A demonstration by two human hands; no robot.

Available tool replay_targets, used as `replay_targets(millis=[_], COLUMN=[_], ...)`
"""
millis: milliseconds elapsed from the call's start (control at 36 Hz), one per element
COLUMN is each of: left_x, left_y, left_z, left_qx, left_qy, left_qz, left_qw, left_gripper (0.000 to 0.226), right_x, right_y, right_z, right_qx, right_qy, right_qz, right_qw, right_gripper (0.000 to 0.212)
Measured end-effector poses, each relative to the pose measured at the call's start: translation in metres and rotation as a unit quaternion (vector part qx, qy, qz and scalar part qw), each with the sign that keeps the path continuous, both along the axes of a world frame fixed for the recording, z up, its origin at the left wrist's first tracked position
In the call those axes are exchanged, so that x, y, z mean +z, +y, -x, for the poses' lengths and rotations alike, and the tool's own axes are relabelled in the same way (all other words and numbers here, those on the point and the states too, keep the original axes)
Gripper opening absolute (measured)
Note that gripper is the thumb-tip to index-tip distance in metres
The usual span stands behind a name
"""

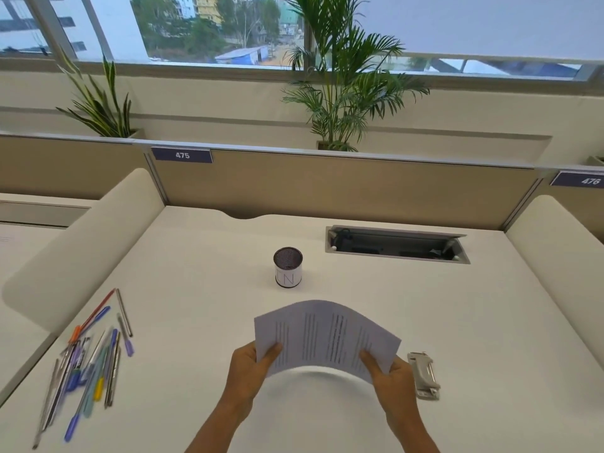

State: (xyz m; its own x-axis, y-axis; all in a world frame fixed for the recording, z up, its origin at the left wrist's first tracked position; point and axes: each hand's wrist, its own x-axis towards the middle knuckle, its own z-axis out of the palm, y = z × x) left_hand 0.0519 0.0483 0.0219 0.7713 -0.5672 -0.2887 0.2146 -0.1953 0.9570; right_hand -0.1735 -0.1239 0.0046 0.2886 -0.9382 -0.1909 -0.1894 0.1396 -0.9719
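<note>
White counter point(457, 322) fills an office cubicle beside a window. Above its near middle the printed paper point(327, 335) is held off the surface, bowed upward in an arch. The left hand point(250, 371) grips the paper's lower left corner, its fingers point(273, 349) curled round the edge with the thumb on the printed face. The right hand point(392, 377) pinches the lower right corner the same way. Just right of that hand a silver stapler point(423, 376) lies on the counter. Beyond the paper a mesh pen cup point(288, 266) stands upright, apart from it. Farther back to the right an open cable tray point(397, 245) is sunk into the counter. Well off to the left, loose pens point(91, 361) lie scattered. A tan partition point(327, 191) closes the back, with potted plants point(340, 103) behind it.
</note>
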Motion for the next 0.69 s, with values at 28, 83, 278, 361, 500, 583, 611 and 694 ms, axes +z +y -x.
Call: replay_targets(millis=[28, 83, 278, 361, 500, 583, 611, 694], left_x=[0.002, 0.005, -0.007, -0.004, -0.001, -0.004, -0.004, -0.004], left_y=[0.000, -0.001, 0.005, 0.007, 0.013, 0.017, 0.018, 0.018], left_z=[0.000, 0.002, 0.013, 0.010, 0.002, 0.001, 0.002, 0.014], left_qx=[0.006, 0.014, 0.012, 0.007, -0.001, 0.021, 0.034, 0.076], left_qy=[-0.002, -0.006, 0.024, 0.037, 0.066, 0.092, 0.107, 0.163], left_qz=[0.005, 0.012, -0.012, -0.011, -0.001, 0.008, 0.015, 0.045], left_qw=[1.000, 1.000, 1.000, 0.999, 0.998, 0.995, 0.994, 0.983], left_gripper=[0.008, 0.009, 0.009, 0.010, 0.016, 0.018, 0.021, 0.025], right_x=[0.002, 0.002, -0.017, -0.011, 0.013, 0.023, 0.025, 0.024], right_y=[-0.001, -0.001, 0.006, -0.002, -0.032, -0.045, -0.047, -0.041], right_z=[0.000, 0.002, 0.011, 0.015, 0.026, 0.031, 0.031, 0.023], right_qx=[-0.004, -0.010, 0.030, 0.045, 0.119, 0.160, 0.159, 0.131], right_qy=[-0.003, -0.006, 0.029, 0.021, -0.023, -0.091, -0.116, -0.198], right_qz=[0.002, 0.004, -0.024, -0.032, -0.082, -0.144, -0.165, -0.216], right_qw=[1.000, 1.000, 0.999, 0.998, 0.989, 0.972, 0.966, 0.947], right_gripper=[0.010, 0.010, 0.013, 0.016, 0.032, 0.037, 0.037, 0.035])
